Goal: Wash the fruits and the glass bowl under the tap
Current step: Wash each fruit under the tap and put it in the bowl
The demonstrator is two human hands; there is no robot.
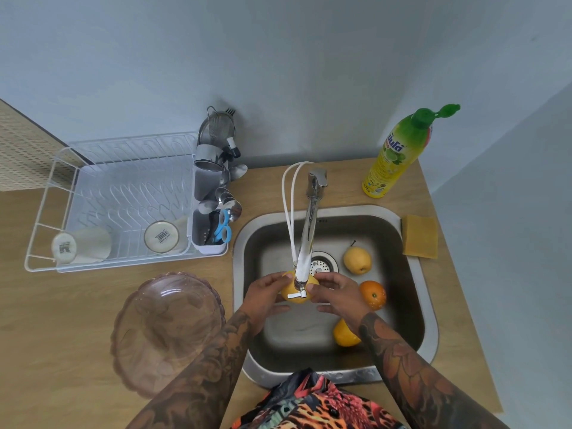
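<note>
Head view of the rinsing step. You hold a yellow fruit [297, 294] over the sink [428, 317], directly under the spout of the tap [306, 243]. Your left hand [266, 297] cups it from one side and your right hand [335, 294] from the other, fingers [322, 277] curled round the fruit and pressed to its skin. Whether water is running cannot be told, as the spout hides the stream.

Three fruits wait in the basin: a pear [357, 260] near the drain, an orange [373, 295] just beside your right wrist, and another yellow fruit [345, 334] partly under your forearm. The glass bowl [168, 332] stands on the tabletop [62, 351] to the left of the sink, apparently unwashed.

To do this step well, roll the fruit between both palms so every side passes under the spout, and keep it low in the basin to limit splashing.
</note>
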